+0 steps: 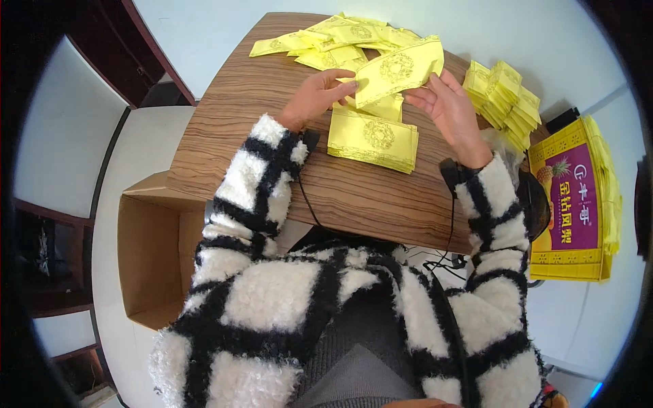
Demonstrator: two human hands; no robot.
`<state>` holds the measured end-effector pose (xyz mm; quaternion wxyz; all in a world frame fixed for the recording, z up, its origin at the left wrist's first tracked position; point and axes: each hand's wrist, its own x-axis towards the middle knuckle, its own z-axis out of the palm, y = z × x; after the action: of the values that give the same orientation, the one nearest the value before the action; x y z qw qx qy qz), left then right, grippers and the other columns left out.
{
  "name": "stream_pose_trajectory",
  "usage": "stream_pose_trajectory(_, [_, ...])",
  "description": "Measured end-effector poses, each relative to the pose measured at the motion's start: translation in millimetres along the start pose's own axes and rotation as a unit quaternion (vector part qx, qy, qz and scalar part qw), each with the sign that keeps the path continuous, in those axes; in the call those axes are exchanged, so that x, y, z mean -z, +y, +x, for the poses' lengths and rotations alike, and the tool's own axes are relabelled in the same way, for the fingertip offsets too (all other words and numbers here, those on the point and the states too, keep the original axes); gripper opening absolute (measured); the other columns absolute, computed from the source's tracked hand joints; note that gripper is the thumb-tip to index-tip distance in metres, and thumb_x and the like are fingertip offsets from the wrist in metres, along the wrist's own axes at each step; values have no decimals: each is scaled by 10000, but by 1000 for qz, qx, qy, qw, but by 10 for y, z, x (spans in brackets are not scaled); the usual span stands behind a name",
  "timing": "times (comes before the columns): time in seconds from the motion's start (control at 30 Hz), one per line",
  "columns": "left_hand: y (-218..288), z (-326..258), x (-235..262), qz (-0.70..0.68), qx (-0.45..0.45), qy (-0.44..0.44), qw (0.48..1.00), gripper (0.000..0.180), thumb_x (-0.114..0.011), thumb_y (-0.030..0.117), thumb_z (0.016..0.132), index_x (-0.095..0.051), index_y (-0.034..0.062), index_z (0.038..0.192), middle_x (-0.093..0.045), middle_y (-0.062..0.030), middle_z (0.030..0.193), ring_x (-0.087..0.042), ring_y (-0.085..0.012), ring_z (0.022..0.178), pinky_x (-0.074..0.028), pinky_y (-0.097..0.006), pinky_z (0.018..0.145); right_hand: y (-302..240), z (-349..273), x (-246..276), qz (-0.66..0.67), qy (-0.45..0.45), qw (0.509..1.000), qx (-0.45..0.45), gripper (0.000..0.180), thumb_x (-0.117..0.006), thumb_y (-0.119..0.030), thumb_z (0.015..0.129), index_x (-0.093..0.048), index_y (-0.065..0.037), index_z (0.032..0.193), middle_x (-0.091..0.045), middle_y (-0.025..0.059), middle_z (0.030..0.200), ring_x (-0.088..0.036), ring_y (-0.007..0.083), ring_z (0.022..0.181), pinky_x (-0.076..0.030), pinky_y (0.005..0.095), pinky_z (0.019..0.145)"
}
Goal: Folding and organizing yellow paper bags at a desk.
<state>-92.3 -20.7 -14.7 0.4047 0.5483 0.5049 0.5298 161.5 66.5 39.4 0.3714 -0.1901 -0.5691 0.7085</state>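
Observation:
Between my two hands, above the table, is a yellow paper sheet [398, 68] with a dark round ornament and a patterned border. My left hand [320, 95] pinches its left end. My right hand [451, 109] grips the right end, with the thumb in front. Below them, a neat stack of the same yellow papers [373, 139] lies near the table's middle, and more yellow paper shows just behind it, partly hidden by the held sheet. Farther back, a loose heap of yellow papers [326, 44] spreads along the table's far edge.
Several bundles of yellow paper [503, 95] are piled at the wood-grain table's [224, 122] right side. Right of the table stands a yellow carton with a purple panel [544, 262], holding yellow papers. An open cardboard box [153, 258] is at the left. Black cables run from my wrists.

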Motion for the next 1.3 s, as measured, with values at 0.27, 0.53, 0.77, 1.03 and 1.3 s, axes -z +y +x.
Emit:
stream_pose_trajectory(0.27, [-115,46,24,-185,-24,46,981,497,-720,153,852,-513,-4,1276,-644,11,793,-545,-43,619,-391,-173,525,77,-211,-63,41,1,999,-14,329,-404,-177,1031,-459,9,1297,-634,146,1147,-655,241,995,-542,348,861])
stream_pose_trajectory(0.53, [-174,55,53,-217,-13,36,976,435,-728,105,837,-545,33,1226,-607,42,738,-521,-30,592,-381,-169,508,208,-393,205,13,-8,998,-55,351,-410,-233,1031,-482,13,1272,-647,138,1108,-656,221,943,-513,293,794])
stream_pose_trajectory(0.77, [-147,69,50,-133,-36,-64,988,395,-718,90,842,-566,46,1204,-599,47,731,-523,-29,587,-402,-171,538,375,-425,383,-109,125,985,-52,293,-510,-261,997,-581,-27,1159,-645,15,971,-585,77,785,-460,239,689])
stream_pose_trajectory(1.03, [-216,108,72,11,3,-194,981,453,-687,58,854,-517,18,1271,-503,65,700,-513,-32,597,-414,-180,536,619,-382,711,-255,44,964,-66,250,-596,-222,950,-593,-57,1137,-590,-42,768,-499,22,624,-371,191,524])
stream_pose_trajectory(1.3, [-264,162,-19,61,107,-210,970,419,-698,83,856,-512,19,1226,-486,60,672,-494,-32,586,-399,-184,526,840,-335,925,-422,30,906,-2,282,-639,-194,915,-580,-39,1143,-529,-44,649,-433,27,522,-331,206,467])
